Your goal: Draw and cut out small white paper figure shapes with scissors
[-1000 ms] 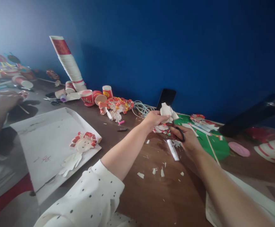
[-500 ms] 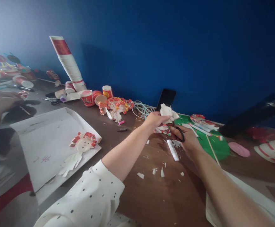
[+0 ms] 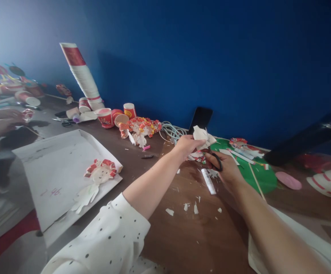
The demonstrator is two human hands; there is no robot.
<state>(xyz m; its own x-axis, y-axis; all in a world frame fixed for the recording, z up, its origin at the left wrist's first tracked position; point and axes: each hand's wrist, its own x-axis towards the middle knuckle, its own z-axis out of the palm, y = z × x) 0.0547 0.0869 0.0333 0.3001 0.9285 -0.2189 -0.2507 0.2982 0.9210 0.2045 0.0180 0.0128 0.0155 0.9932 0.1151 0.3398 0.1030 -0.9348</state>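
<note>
My left hand (image 3: 188, 145) is closed on a piece of white paper (image 3: 201, 136) with an irregular cut outline, raised above the table. Just below and to its right, my right hand (image 3: 225, 167) grips black-handled scissors (image 3: 218, 161), whose blades meet the paper and are partly hidden by it. Under the hands lie a red-and-white paper figure (image 3: 197, 156) and a white glue stick (image 3: 208, 181). Small white paper scraps (image 3: 196, 208) are scattered on the brown table (image 3: 182, 236) between my forearms.
Paper cups (image 3: 105, 117) and a tall leaning cup stack (image 3: 82, 72) stand along the blue wall. A phone (image 3: 200, 118) leans there too. A green paper disc (image 3: 251, 179) lies right. At left, another person's hands (image 3: 2, 120) hold a small piece above a white sheet (image 3: 59, 171).
The white paper in my left hand has tilted slightly, with a blade or cut edge now showing at its top. My arms stay almost in place. The other person's hands shifted a little.
</note>
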